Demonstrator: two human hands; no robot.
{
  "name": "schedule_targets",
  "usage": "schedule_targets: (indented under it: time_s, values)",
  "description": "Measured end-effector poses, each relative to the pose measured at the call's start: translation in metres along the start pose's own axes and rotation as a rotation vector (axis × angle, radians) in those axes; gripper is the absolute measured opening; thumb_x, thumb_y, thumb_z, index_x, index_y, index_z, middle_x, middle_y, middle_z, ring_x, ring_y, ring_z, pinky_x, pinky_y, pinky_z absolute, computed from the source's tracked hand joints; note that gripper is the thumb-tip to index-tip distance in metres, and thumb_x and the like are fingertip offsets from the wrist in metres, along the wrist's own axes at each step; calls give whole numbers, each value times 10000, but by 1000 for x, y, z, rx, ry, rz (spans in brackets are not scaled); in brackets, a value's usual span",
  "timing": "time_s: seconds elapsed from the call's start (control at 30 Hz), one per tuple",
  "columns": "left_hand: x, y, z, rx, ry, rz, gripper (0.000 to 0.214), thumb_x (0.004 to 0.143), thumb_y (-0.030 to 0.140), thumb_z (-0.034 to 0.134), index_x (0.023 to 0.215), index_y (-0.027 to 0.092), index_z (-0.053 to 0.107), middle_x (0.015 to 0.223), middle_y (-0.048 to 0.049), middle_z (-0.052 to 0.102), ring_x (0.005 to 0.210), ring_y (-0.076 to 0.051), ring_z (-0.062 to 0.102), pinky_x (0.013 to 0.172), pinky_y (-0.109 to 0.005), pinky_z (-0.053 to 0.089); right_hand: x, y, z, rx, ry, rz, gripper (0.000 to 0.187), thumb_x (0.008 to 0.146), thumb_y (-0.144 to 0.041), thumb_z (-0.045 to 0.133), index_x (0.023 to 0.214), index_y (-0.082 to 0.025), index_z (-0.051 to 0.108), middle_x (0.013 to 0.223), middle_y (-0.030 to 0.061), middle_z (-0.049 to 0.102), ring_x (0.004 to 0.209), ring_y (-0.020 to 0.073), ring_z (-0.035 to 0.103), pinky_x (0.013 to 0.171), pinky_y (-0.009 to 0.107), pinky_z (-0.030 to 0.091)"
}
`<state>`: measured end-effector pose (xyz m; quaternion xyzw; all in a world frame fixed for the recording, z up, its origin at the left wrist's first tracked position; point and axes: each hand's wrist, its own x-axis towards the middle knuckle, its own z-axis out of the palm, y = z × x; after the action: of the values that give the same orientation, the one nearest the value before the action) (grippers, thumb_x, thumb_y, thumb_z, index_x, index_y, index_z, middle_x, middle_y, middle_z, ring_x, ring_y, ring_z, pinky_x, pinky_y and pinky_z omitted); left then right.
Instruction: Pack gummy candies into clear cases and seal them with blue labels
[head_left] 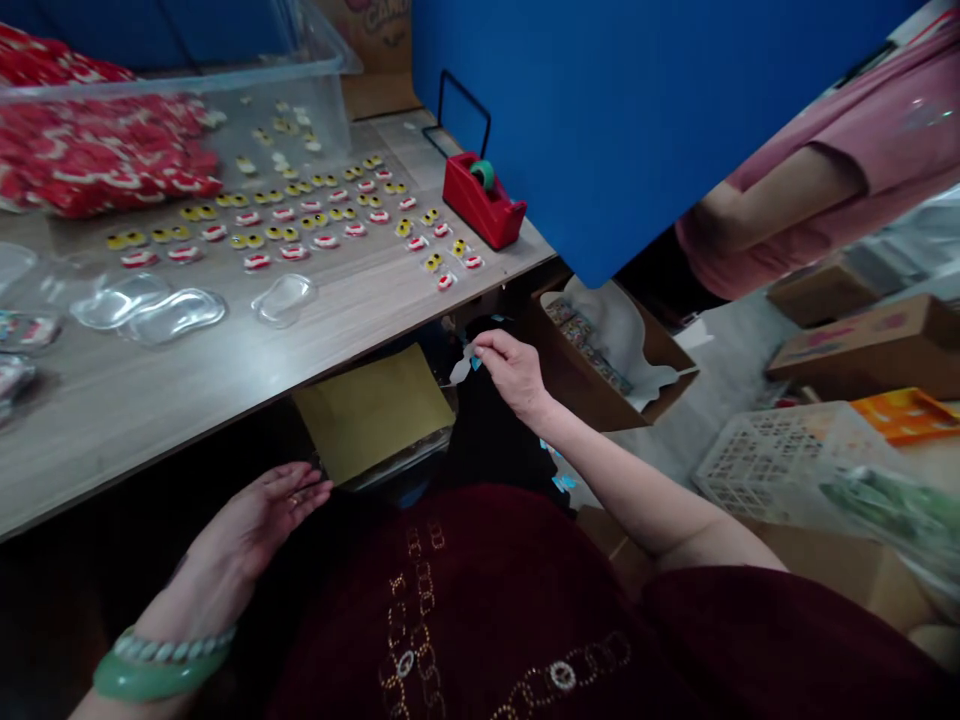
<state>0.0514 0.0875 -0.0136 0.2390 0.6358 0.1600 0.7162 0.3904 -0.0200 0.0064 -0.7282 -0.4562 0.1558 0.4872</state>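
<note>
Over my lap, beyond the table's front edge, my right hand [516,375] pinches a small whitish sticker-like piece [462,366] between thumb and fingertips. A bit of blue shows beside it. My left hand [277,505] is lower on the left, palm turned inward with its fingers stretched out and nothing in them. Between the hands lies a yellow-brown sheet [375,410] below the tabletop. On the table [352,310] rest rows of small wrapped candies, yellow eye pairs [281,233] and red-and-white mouths [294,252]. Clear plastic shells [176,312] lie at the left.
A clear bin [300,95] with red-and-white packets [112,150] stands at the back left. A red tape dispenser [484,200] sits near the right edge by a blue panel [600,120]. Right are an open carton [660,385], a white basket [787,455] and a person in pink [885,140].
</note>
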Motion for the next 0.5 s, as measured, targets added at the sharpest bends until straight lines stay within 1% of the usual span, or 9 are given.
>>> schedule_targets:
  time_s: [0.07, 0.13, 0.2, 0.27, 0.33, 0.4, 0.43, 0.5]
  values:
    - [-14, -3, 2, 113, -70, 43, 135, 722, 44, 666, 822, 135, 668, 816, -100, 717, 745, -258, 733, 665, -358, 633, -2, 9, -6, -214, -168, -215, 190, 937, -243, 489, 943, -218, 677, 1007, 52, 699, 957, 184, 612, 902, 330, 453]
    - [-24, -4, 2, 270, -118, 148, 177, 670, 141, 759, 833, 152, 691, 844, -94, 726, 768, -252, 719, 691, -326, 608, -6, 17, -12, -410, -400, -423, 226, 957, -198, 458, 1006, -215, 677, 1097, 88, 691, 1002, 198, 590, 910, 353, 444]
    - [-31, -5, -2, 472, -115, 310, 218, 643, 266, 794, 829, 185, 715, 824, -73, 726, 771, -241, 691, 694, -294, 574, -12, 25, -20, -570, -639, -603, 240, 959, -156, 448, 1034, -203, 671, 1113, 116, 680, 1007, 206, 570, 889, 364, 446]
    - [-33, -5, -9, 686, -41, 536, 208, 639, 348, 768, 806, 231, 729, 802, -49, 723, 768, -242, 658, 698, -290, 542, -22, 30, -31, -690, -817, -722, 241, 959, -122, 442, 1034, -178, 664, 1066, 132, 674, 1006, 214, 557, 869, 371, 452]
    - [-33, -7, -19, 864, 61, 789, 166, 662, 380, 716, 788, 273, 724, 826, -31, 723, 786, -257, 640, 716, -310, 519, -33, 32, -44, -778, -916, -751, 221, 946, -105, 461, 1025, -157, 661, 1051, 144, 665, 1036, 229, 547, 869, 384, 456]
    - [-29, -10, -28, 992, 148, 987, 135, 719, 396, 650, 787, 293, 704, 883, -19, 719, 822, -276, 640, 731, -337, 504, -42, 30, -55, -824, -953, -706, 199, 920, -110, 508, 1039, -149, 662, 1111, 157, 652, 1103, 252, 533, 893, 403, 455]
    - [-27, -11, -33, 1044, 179, 1045, 139, 752, 403, 615, 788, 295, 694, 903, -17, 715, 827, -281, 642, 722, -345, 500, -46, 27, -59, -831, -957, -666, 207, 908, -118, 525, 1063, -149, 660, 1164, 162, 641, 1148, 261, 521, 916, 413, 452]
    - [-20, -15, -42, 1122, 230, 1114, 176, 799, 413, 566, 789, 282, 683, 928, -28, 711, 812, -281, 649, 679, -346, 497, -53, 19, -66, -842, -964, -588, 264, 896, -124, 531, 1129, -157, 650, 1267, 157, 611, 1228, 272, 492, 958, 424, 443]
